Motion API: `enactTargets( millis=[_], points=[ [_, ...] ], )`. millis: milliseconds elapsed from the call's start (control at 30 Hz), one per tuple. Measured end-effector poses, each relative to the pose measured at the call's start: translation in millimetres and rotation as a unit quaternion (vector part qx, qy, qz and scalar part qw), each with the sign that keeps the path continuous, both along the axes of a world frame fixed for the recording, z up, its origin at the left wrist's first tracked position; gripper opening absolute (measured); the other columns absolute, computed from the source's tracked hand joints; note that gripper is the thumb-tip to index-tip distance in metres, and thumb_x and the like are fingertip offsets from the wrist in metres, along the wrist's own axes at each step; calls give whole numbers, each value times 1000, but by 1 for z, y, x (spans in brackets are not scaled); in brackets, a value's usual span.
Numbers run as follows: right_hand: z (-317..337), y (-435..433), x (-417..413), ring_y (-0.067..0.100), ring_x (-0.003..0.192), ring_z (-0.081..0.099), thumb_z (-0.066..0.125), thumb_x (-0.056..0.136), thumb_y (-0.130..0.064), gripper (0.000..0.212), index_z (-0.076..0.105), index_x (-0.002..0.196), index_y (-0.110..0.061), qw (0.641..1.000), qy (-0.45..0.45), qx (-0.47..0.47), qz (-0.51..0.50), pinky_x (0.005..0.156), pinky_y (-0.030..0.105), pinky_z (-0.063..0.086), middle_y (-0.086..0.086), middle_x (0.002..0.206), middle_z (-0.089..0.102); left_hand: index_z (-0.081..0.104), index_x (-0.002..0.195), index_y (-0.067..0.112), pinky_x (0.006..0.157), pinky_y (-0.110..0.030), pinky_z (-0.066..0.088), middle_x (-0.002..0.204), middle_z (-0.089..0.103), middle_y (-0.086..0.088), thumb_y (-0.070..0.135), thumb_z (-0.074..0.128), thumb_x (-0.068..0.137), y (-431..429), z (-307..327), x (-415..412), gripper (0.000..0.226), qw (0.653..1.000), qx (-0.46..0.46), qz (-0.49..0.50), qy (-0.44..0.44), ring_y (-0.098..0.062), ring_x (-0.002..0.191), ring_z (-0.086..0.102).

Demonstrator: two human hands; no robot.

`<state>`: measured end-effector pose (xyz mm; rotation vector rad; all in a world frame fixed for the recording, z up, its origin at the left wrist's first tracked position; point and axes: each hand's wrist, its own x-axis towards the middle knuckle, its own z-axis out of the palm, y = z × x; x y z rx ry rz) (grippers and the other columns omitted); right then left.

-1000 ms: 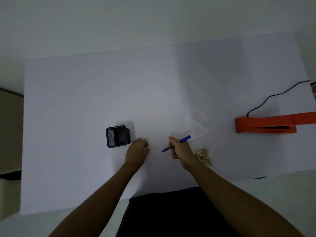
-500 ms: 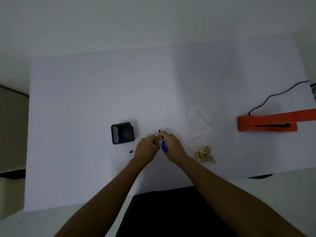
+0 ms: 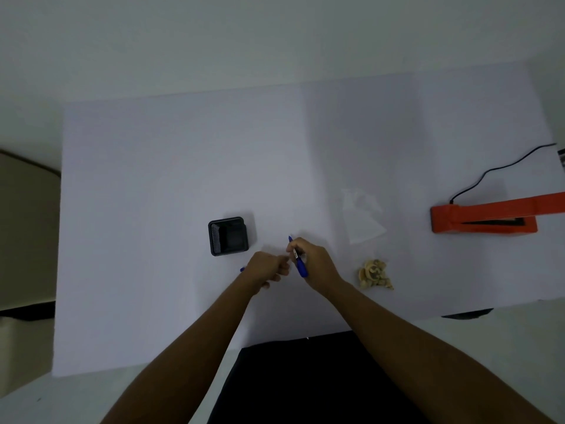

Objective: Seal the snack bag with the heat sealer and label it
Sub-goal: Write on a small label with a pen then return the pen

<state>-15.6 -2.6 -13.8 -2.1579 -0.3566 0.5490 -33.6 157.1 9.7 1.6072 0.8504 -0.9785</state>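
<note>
My right hand [image 3: 315, 263] grips a blue pen [image 3: 301, 267], which points away from me, its far end just past my fingers. My left hand [image 3: 267, 267] rests on the table to the left of it with its fingers curled, and its fingertips almost touch the pen; I see nothing in it. A small blue cap [image 3: 242, 269] peeks out at its left edge. The clear snack bag [image 3: 362, 221] lies flat and empty to the right of the hands. A small heap of pale snacks [image 3: 374, 274] sits loose on the table. The orange heat sealer [image 3: 483, 218] stands at the far right, jaw raised.
A black square holder [image 3: 227, 235] stands just left of my hands. The sealer's black cord [image 3: 495, 172] runs off the right edge. The white table [image 3: 168, 179] ends close to my body at the front.
My right hand swung the pen from lying sideways to pointing away from me. Both hands came together near the table's middle, the left one curling shut.
</note>
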Motion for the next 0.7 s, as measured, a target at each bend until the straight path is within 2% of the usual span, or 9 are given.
enactTargets(
  millis=[133, 233, 367, 500, 700],
  points=[
    [0, 0, -1, 7, 78, 62, 62, 88, 1, 17, 64, 101, -11, 1000, -10, -1, 5, 77, 13, 49, -5, 91, 65, 73, 96, 10, 70, -32, 45, 87, 71, -1, 31, 62, 90, 3, 7, 6, 24, 995, -60, 51, 64, -16, 73, 56],
    [-2, 1, 1, 11, 81, 65, 62, 88, 1, 20, 63, 102, -13, 1000, -21, 6, 10, 77, 20, 54, -1, 93, 68, 72, 93, 10, 66, -31, 45, 85, 70, -1, 28, 63, 89, 4, 8, 10, 20, 989, -84, 83, 88, -15, 70, 54],
    [-3, 5, 5, 5, 80, 62, 60, 90, -1, 18, 63, 101, -15, 1000, -22, 6, 10, 77, 16, 51, -6, 92, 66, 68, 86, 9, 59, -29, 41, 78, 66, -3, 22, 62, 87, 6, 5, 13, 14, 977, -109, 138, 121, -13, 61, 50],
    [-5, 9, 8, 10, 81, 63, 58, 91, 0, 18, 63, 100, -15, 1000, -16, 2, 11, 78, 16, 50, -5, 92, 66, 66, 81, 11, 58, -27, 38, 73, 63, -1, 19, 61, 86, 11, 1, 17, 11, 969, -129, 157, 143, -12, 58, 48],
    [-9, 14, 13, -9, 76, 54, 54, 92, 0, 18, 61, 94, -16, 999, -25, -3, 33, 74, 8, 40, -9, 87, 59, 67, 84, 10, 57, -27, 40, 75, 63, -2, 18, 65, 82, 17, -8, 23, 9, 972, -110, 157, 134, -12, 58, 47]
  ],
)
